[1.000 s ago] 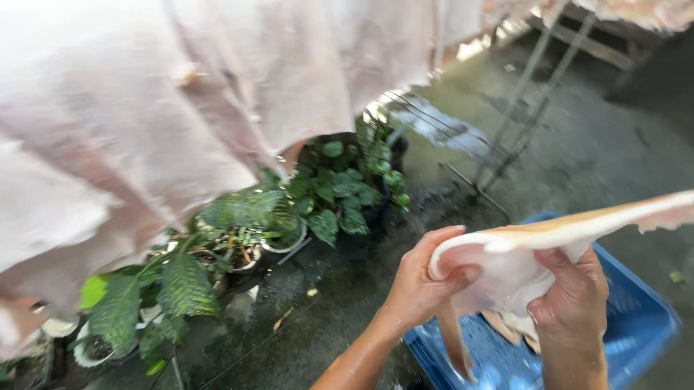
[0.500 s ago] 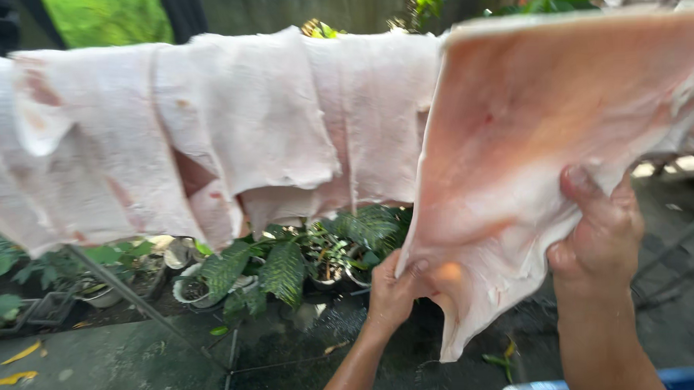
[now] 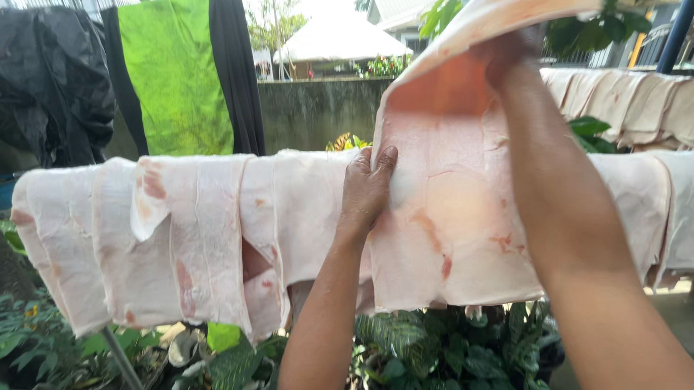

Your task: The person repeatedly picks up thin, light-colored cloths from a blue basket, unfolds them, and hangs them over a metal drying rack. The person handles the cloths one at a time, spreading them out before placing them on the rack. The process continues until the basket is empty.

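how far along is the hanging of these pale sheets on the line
Done: several pale sheets already hang side by side over the line, and more drape a rail behind on the right. In hand: the left hand grips the edge of one sheet while the right hand lifts its top above the line. Left: this sheet is not yet draped over. Whether more wait below cannot be seen.
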